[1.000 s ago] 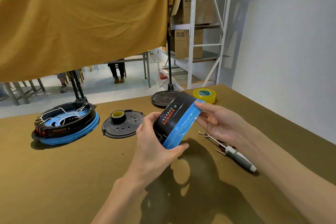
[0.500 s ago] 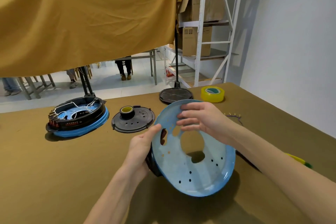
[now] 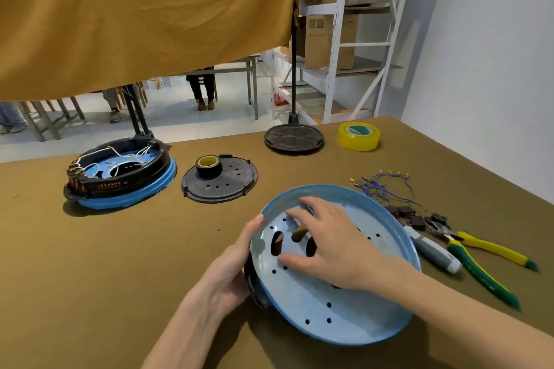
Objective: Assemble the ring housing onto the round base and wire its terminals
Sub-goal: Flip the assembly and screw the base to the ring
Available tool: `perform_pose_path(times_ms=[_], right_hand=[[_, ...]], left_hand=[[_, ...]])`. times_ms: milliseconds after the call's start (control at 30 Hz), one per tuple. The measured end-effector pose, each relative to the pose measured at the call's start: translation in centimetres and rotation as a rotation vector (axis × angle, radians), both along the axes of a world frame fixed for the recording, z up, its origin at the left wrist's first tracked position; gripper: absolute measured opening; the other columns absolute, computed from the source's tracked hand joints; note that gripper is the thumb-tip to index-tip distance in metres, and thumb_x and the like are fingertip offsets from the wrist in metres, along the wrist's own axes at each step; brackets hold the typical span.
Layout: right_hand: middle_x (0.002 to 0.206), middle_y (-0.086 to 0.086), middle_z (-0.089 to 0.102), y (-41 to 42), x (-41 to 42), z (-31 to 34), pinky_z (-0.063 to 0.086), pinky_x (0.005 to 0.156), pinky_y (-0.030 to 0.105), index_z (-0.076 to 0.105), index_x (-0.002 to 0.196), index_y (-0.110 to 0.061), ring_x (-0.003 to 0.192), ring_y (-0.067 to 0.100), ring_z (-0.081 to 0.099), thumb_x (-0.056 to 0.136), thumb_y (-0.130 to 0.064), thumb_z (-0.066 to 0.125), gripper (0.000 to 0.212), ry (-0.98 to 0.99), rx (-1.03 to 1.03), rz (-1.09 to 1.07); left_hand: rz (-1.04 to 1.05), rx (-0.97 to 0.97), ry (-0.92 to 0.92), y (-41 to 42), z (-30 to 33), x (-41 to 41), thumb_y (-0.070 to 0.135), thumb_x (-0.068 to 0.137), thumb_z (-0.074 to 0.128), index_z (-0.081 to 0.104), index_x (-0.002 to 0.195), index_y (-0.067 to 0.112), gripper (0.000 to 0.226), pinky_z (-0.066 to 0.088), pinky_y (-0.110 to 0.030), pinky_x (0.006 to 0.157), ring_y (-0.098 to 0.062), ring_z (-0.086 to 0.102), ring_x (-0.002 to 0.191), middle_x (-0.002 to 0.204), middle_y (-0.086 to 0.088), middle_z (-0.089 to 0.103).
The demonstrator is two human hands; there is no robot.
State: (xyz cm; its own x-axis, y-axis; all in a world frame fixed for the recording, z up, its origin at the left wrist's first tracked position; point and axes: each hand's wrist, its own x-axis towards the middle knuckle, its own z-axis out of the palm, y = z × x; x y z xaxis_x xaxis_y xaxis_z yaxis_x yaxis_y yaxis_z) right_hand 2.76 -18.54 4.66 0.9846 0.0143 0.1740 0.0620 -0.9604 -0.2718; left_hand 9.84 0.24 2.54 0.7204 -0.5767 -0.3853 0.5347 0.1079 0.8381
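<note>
Blue round base (image 3: 314,305) is sitting tilted above the brown table (image 3: 90,263), its pale perforated face turned up toward the camera and its near edge low. A black ring housing (image 3: 254,284) is showing only as a dark sliver under the base's left edge; how far the two are seated together cannot be told. The left hand (image 3: 230,266) is gripping that left edge, thumb lying up along the blue rim and fingers curled underneath around the black part. The right hand (image 3: 332,246) is lying on the base's face with fingers spread and nearly straight, fingertips pressing near the oval slots; it is not closing round anything.

Beyond the base to the left, a finished unit (image 3: 120,177) with a black ring on a blue base is sitting with white wires looped inside it. Between that unit and the held base, a black perforated disc (image 3: 227,186) is lying flat with a small roll of dark tape (image 3: 209,165) standing on it. Farther back, a round black stand foot (image 3: 293,138) is resting on the table, and a roll of yellow tape (image 3: 358,136) is lying to its right. Right of the base, a tangle of blue terminal wires (image 3: 380,187) is lying near several small black switches (image 3: 410,217), a grey-handled screwdriver (image 3: 431,252) and yellow-and-green pliers (image 3: 479,260).
</note>
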Motion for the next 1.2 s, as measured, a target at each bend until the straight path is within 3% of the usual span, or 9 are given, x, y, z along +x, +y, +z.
perform_pose_path(times_ms=[67, 200, 400, 667, 833, 1033, 1200], right_hand=[[0.158, -0.006, 0.029, -0.3, 0.1, -0.3, 0.024, 0.117, 0.031, 0.04, 0.149, -0.037, 0.145, 0.017, 0.028, 0.082, -0.082, 0.054, 0.082, 0.102, 0.08, -0.02], [0.162, -0.009, 0.023, -0.6, 0.2, -0.4, 0.023, 0.12, 0.031, 0.034, 0.152, -0.039, 0.147, 0.016, 0.026, 0.081, -0.087, 0.047, 0.086, 0.15, 0.079, 0.002], [0.163, -0.009, 0.02, -1.0, 0.6, 0.0, 0.027, 0.12, 0.034, 0.032, 0.154, -0.037, 0.147, 0.017, 0.027, 0.083, -0.084, 0.049, 0.086, 0.195, 0.107, -0.018], [0.163, -0.011, 0.016, -0.5, -0.3, -0.4, 0.014, 0.117, 0.024, 0.029, 0.157, -0.038, 0.146, 0.014, 0.018, 0.09, -0.079, 0.046, 0.08, 0.146, 0.067, 0.042], [0.16, -0.009, 0.02, -0.2, -0.4, -0.5, -0.016, 0.105, 0.006, 0.032, 0.156, -0.033, 0.142, 0.005, 0.008, 0.094, -0.073, 0.046, 0.075, 0.103, 0.04, 0.088], [0.165, -0.011, 0.015, 0.0, -0.9, -0.7, -0.01, 0.118, 0.018, 0.028, 0.157, -0.034, 0.153, 0.005, 0.003, 0.094, -0.074, 0.043, 0.077, 0.079, 0.046, 0.096], [0.167, -0.013, 0.012, -0.2, -1.6, -0.4, -0.012, 0.123, 0.022, 0.031, 0.153, -0.032, 0.153, -0.001, -0.004, 0.087, -0.08, 0.046, 0.083, -0.042, 0.076, 0.041]], left_hand=[[-0.029, 0.046, 0.017, -0.1, -0.3, 0.4, 0.069, 0.076, 0.075, 0.081, 0.112, 0.02, 0.061, 0.051, -0.053, 0.108, -0.036, 0.072, 0.113, 0.121, -0.016, 0.074], [-0.047, 0.074, 0.021, 0.0, -0.7, 0.9, 0.071, 0.076, 0.071, 0.082, 0.107, 0.021, 0.059, 0.056, -0.049, 0.101, -0.035, 0.074, 0.108, 0.117, -0.016, 0.076], [-0.028, 0.102, 0.062, 0.0, -1.4, 1.1, 0.082, 0.076, 0.063, 0.081, 0.111, 0.01, 0.082, 0.06, -0.045, 0.093, -0.039, 0.072, 0.109, 0.117, -0.024, 0.074], [-0.023, 0.061, 0.089, -0.1, -1.5, 1.1, 0.079, 0.081, 0.063, 0.08, 0.113, 0.018, 0.071, 0.062, -0.041, 0.082, -0.035, 0.074, 0.107, 0.119, -0.018, 0.075], [-0.023, 0.065, 0.085, 0.0, -1.5, 0.9, 0.08, 0.077, 0.066, 0.08, 0.115, 0.02, 0.073, 0.062, -0.043, 0.085, -0.036, 0.073, 0.11, 0.121, -0.018, 0.074], [-0.002, 0.1, 0.022, 0.4, -1.3, 0.7, 0.069, 0.069, 0.075, 0.081, 0.11, 0.017, 0.067, 0.055, -0.051, 0.098, -0.041, 0.071, 0.109, 0.122, -0.023, 0.072], [-0.005, 0.041, -0.139, -0.2, -0.5, -0.3, 0.079, 0.073, 0.067, 0.078, 0.11, 0.039, 0.056, 0.062, -0.043, 0.09, -0.029, 0.075, 0.105, 0.116, -0.008, 0.077]])
